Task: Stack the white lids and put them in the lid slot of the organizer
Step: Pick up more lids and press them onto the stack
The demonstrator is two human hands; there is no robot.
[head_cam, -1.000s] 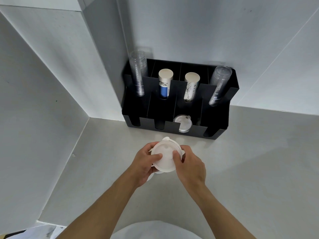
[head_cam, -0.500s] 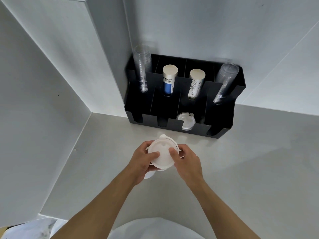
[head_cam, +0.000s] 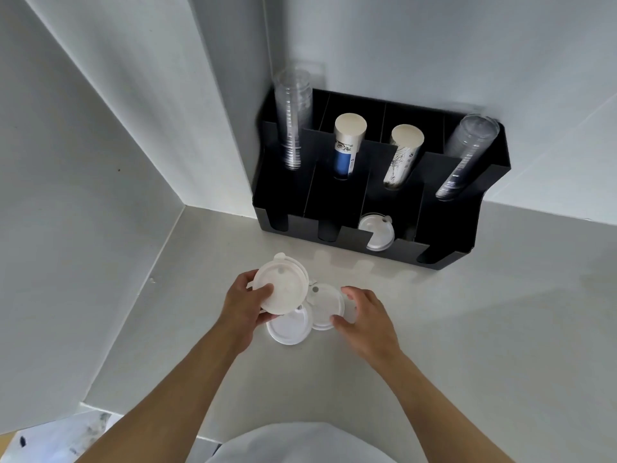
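Note:
My left hand (head_cam: 243, 305) grips a small stack of white lids (head_cam: 280, 285), held a little above the counter. Two more white lids lie on the counter below it: one (head_cam: 288, 329) just under the stack, and one (head_cam: 325, 305) to its right. My right hand (head_cam: 365, 317) reaches over that right lid with fingers spread, its fingertips at the lid's edge. The black organizer (head_cam: 467, 242) stands against the wall in the corner. A white lid (head_cam: 377, 230) sits in its third front slot from the left.
The organizer's back compartments hold two stacks of clear cups (head_cam: 292, 118) (head_cam: 467, 152) and two stacks of paper cups (head_cam: 349, 142) (head_cam: 402, 155). A white wall panel (head_cam: 83, 195) closes the left side. The grey counter (head_cam: 484, 329) stretches right.
My right hand let go of the stack and moved right and down to a lid on the counter. My left hand now holds the stack alone, shifted slightly left.

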